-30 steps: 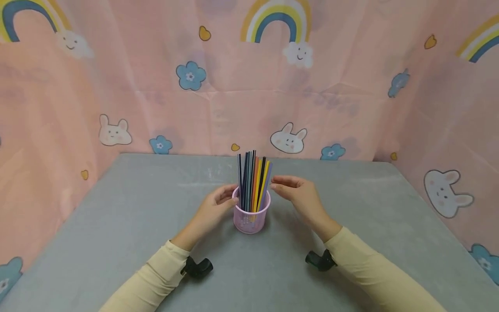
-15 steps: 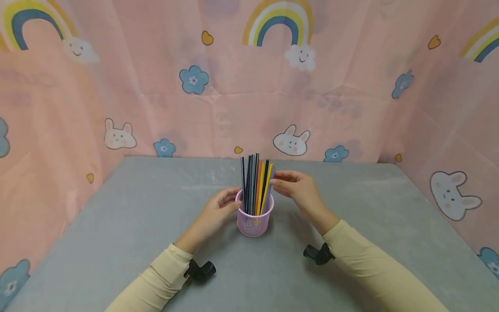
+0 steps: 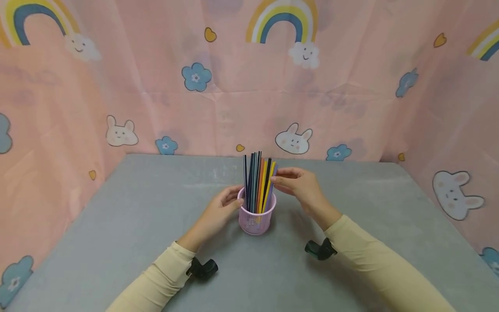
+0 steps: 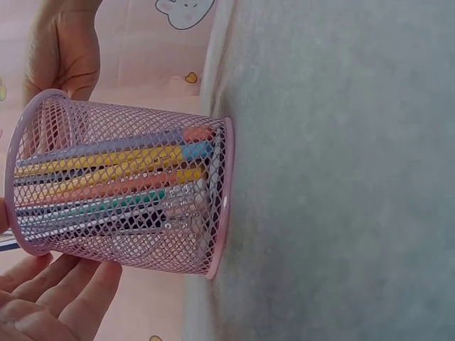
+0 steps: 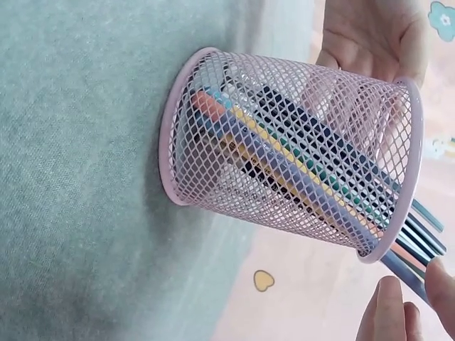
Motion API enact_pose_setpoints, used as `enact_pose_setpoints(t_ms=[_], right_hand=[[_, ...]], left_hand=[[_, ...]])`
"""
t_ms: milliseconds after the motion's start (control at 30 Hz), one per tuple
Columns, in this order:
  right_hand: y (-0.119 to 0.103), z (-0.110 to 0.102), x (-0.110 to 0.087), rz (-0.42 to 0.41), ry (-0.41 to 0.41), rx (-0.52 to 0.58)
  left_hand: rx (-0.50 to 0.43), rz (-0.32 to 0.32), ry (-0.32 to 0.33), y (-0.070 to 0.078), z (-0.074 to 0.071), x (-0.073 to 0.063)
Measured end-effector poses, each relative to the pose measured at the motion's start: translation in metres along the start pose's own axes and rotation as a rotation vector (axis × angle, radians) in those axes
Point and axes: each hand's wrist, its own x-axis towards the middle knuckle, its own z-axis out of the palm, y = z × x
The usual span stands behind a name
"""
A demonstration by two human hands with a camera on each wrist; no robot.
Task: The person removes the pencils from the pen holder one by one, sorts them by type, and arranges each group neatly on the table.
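A pink mesh pencil cup (image 3: pixel 255 224) stands upright on the table, filled with several long pencils in dark, orange, yellow and purple. My left hand (image 3: pixel 216 212) grips the cup's left side, thumb over the near rim and fingers round behind. At the upper right of the bunch, my right hand (image 3: pixel 306 190) pinches a purple pencil (image 5: pixel 306 174) between thumb and fingers. That pencil's lower end is still inside the cup, its coral-coloured tip seen through the mesh in both wrist views. Silvery and clear pencil ends (image 4: pixel 186 213) rest near the cup's base.
The grey cloth-covered table (image 3: pixel 156 242) spreads around the cup. Behind and at both sides hangs a pink curtain (image 3: pixel 234 108) printed with rainbows, rabbits and flowers. Black wrist cameras (image 3: pixel 320 249) sit below each sleeve cuff.
The right hand has moved in from just beside the bunch to the purple pencil and taken hold of it. The left hand stays on the cup; the whole view has shifted slightly.
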Motion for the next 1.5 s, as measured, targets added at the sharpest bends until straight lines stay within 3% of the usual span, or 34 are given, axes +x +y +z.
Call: enact_pose_setpoints(t_ms=[433,633,1200,1500], right_hand=[[0.011,0.002,-0.005,-0.037,0.024,0.054],[0.003,-0.006,-0.005,-0.078,0.052,0.018],[-0.023,-0.013,-0.005,-0.22,0.064,0.069],[-0.033,-0.024,-0.006,-0.256,0.05,0.161]], left_hand=[[0.004,-0.018,0.001,-0.008,0.005,-0.006],[0.006,0.011,0.001,-0.004,0.007,-0.001],[-0.044,-0.008,0.015,-0.001,0.0,0.0],[-0.098,-0.01,0.052,-0.002,0.003,-0.001]])
